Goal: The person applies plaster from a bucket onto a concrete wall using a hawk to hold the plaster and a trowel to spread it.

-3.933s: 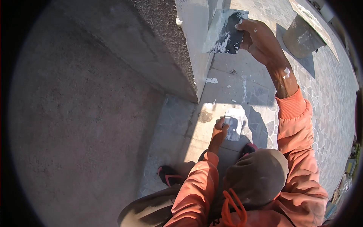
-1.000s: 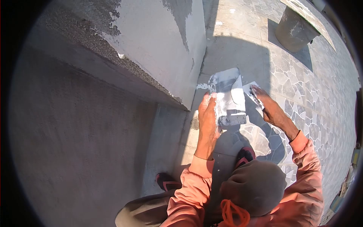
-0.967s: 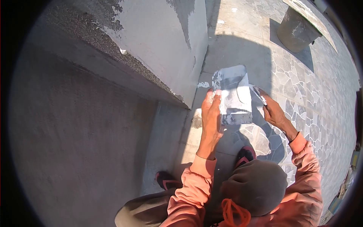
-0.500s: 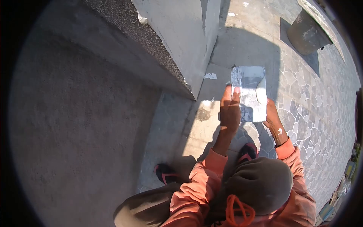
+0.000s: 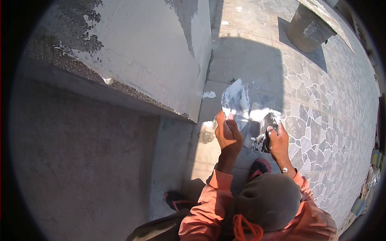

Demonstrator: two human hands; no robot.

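While the left hand [image 5: 228, 135] clamps a grey putty-smeared metal plate [image 5: 234, 100], the right hand [image 5: 278, 141] grips a white-coated scraper [image 5: 263, 122] against its right edge.

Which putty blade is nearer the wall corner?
The left blade, held by the left hand, nearest the wall; the right blade in the right hand sits farther out.
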